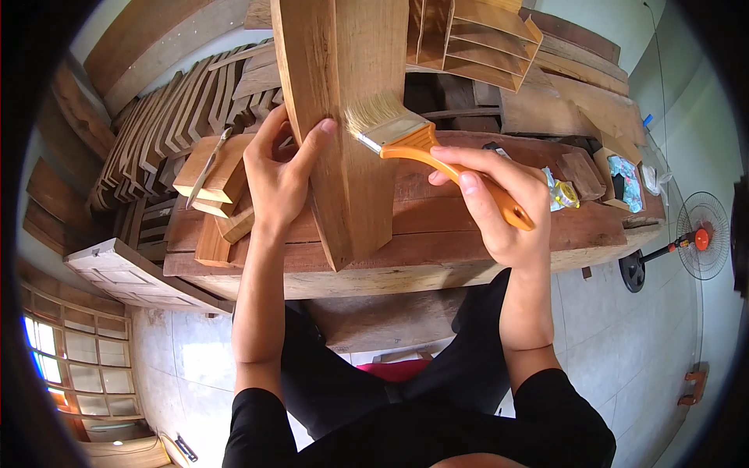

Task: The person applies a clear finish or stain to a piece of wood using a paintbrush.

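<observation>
I can't read any text, label, brand, number or sign from here; any print on the crumpled blue, white and yellow plastic packet (563, 193), right of centre in the frame, is too small for me to make out.
</observation>
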